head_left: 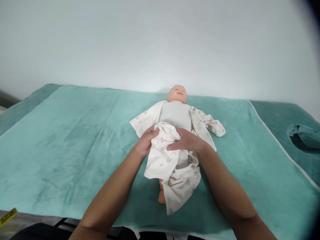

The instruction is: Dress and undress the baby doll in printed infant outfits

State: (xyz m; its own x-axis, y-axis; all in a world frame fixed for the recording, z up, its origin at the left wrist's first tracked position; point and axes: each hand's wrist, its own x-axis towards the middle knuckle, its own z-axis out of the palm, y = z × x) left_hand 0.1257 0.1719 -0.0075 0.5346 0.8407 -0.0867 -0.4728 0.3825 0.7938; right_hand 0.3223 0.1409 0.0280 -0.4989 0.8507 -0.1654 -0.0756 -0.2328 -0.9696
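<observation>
A baby doll (177, 93) lies on its back, head toward the wall, with a grey cloth torso (175, 113). A white printed baby shirt (147, 118) is spread open around it, one sleeve reaching out to the right. Over the doll's lower body, my left hand (148, 140) and my right hand (186, 140) grip white printed baby trousers (162, 163) from both sides. The cloth is bunched between my fingers at the top. One trouser leg (185, 190) covers the doll's right-hand leg in view; the other foot (161, 196) is bare.
A light green towel (75, 133) covers a padded bed, with a darker green cover (280, 120) at its ends. At the right end there is an oval hole (306, 138). A white wall (150, 43) stands directly behind. A yellow-and-black strip (8, 217) shows at lower left.
</observation>
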